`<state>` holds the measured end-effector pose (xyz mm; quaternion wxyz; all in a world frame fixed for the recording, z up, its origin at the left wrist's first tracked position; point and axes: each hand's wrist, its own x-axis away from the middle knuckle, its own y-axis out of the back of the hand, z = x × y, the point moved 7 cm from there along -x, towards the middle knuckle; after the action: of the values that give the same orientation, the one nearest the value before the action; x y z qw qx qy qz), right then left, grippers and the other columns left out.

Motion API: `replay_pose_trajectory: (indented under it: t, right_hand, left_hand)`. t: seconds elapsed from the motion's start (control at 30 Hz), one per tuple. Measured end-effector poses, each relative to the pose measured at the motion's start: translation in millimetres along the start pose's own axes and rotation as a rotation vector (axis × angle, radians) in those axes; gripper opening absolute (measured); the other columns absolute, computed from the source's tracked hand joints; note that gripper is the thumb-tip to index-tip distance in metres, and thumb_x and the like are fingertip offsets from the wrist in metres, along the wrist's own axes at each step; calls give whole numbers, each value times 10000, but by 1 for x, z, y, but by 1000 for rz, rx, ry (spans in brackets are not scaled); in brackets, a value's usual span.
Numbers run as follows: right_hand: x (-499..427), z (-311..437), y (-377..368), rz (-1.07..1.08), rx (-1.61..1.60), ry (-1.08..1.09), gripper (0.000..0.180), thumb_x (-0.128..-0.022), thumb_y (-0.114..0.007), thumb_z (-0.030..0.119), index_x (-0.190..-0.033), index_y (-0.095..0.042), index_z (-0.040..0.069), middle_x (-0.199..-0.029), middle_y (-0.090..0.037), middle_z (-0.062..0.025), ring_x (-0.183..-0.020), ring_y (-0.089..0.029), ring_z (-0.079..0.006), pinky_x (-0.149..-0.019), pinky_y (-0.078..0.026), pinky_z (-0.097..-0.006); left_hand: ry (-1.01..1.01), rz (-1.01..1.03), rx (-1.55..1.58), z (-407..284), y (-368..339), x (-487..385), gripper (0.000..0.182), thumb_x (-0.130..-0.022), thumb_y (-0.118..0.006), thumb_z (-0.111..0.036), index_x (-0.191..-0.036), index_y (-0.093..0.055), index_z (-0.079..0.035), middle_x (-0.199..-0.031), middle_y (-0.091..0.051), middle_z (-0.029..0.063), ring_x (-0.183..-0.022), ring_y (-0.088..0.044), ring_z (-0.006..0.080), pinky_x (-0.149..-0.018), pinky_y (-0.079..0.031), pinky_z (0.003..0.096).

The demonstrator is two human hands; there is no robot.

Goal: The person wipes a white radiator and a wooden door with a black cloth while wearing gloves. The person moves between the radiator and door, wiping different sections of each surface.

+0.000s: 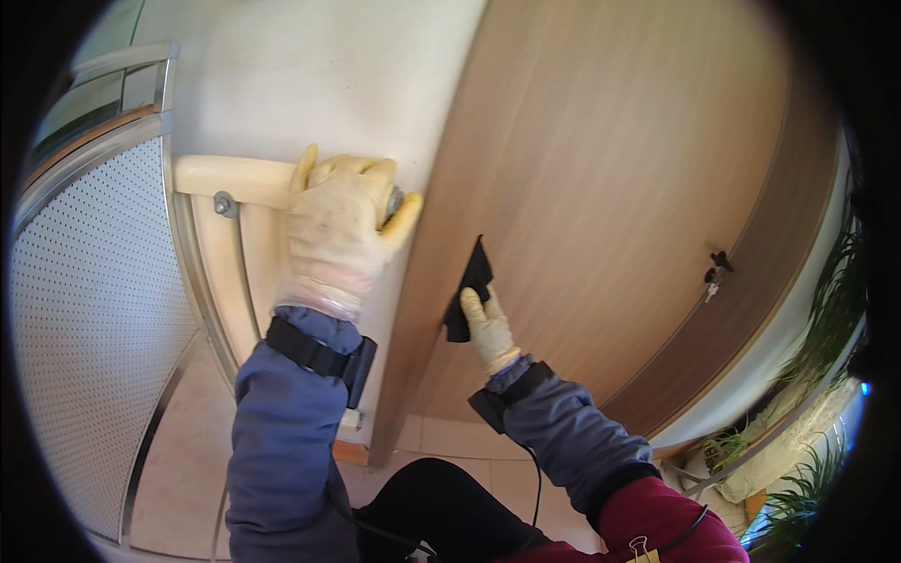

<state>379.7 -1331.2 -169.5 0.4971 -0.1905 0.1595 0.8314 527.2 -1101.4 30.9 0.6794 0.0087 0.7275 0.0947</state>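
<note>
My left hand (338,218), in a cream rubber glove, is laid over the right end of the top tube of a cream radiator (236,172). Its fingers bend over the tube, with the thumb at the end by a metal fitting (395,202). Lower and to the right, my right hand (488,327), gloved alike, holds a folded black cloth (470,299) before a brown wooden door (598,176), near the door's left side. Whether the cloth presses flat on the wood cannot be told.
Keys hang in the door's lock (714,274) at the right. A perforated white panel in a metal frame (105,281) stands at the left. Green plants (809,485) are at the lower right. Pinkish tiles (176,471) cover the floor. A black cable (538,485) hangs from my right wrist strap.
</note>
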Motion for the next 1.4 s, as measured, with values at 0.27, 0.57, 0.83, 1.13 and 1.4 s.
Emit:
replay_pose_trajectory:
  t: [0.27, 0.57, 0.83, 1.13, 1.4]
  right_hand:
    - [-17, 33, -5, -14, 157, 17, 718, -969, -706, 409, -1485, -456, -24, -1380, -602, -221, -1282, -577, -280, -1080, -441, -350]
    - [-129, 148, 48, -234, 857, 816, 624, -751, -800, 169, -1346, -635, 258, -1068, -651, -88, -936, -671, -293, -785, -565, -411]
    - [-178, 148, 164, -314, 1302, 943, 455, -822, -683, 85, -1249, -688, 242, -1005, -680, -90, -866, -685, -297, -726, -566, -407]
    - [-104, 72, 503, -1000, 857, 496, 460, -848, -656, -26, -1294, -680, 88, -1188, -730, -172, -1135, -696, -324, -981, -530, -394]
    - [-130, 56, 435, -1036, 862, 441, 424, -874, -760, 215, -1236, -680, 9, -1089, -687, -249, -1023, -644, -422, -937, -511, -476]
  left_hand:
    - [-37, 71, -111, -1, -7, 0, 178, -770, -755, -168, -917, -693, -90, -910, -673, 105, -922, -631, 318, -908, -495, 455]
    - [-94, 185, -177, 19, -27, 6, 153, -790, -686, -50, -937, -645, -40, -894, -617, 138, -890, -592, 346, -828, -468, 459]
    - [-8, 265, -111, 43, -30, 19, 171, -880, -584, 13, -1046, -627, 8, -1090, -654, 166, -1110, -570, 366, -1075, -413, 475]
    - [-103, 257, -183, 24, -34, 14, 114, -895, -566, -25, -992, -621, 1, -960, -637, 140, -976, -591, 333, -1084, -422, 503]
    - [-110, 253, -170, 7, -34, 6, 122, -857, -580, -51, -966, -630, -24, -919, -656, 131, -903, -603, 320, -1087, -431, 516]
